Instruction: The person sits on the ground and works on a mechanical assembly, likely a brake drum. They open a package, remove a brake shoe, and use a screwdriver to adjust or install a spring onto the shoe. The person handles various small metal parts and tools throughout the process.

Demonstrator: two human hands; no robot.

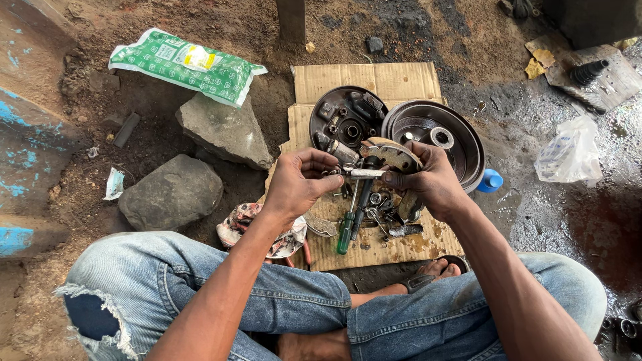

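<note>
1. While the person sits cross-legged on the dirt floor, two grey rocks (200,157) and a green packet (187,65) lie off to the left, well apart from the work.
2. Left hand (297,184): fingertips pinched narrow on the left end of a small metal rod (364,173), held above the cardboard sheet (364,80).
3. A green-handled screwdriver (346,230) lies on the cardboard just below the hands, among loose springs and small fittings.
4. Right hand (431,184): closed around a curved brake shoe (394,154), thumb meeting the rod's right end.
5. Judgement: the shoe looks stiff, moderately heavy steel, probably greasy and slippery; best held by its flat web, not the lining. The rod is light and easily dropped; pinch both ends.
6. Behind the hands: a round backing plate (344,120) and a brake drum (438,137), side by side.
7. Far right: a blue cap (491,180) and a plastic bag (568,154).
</note>
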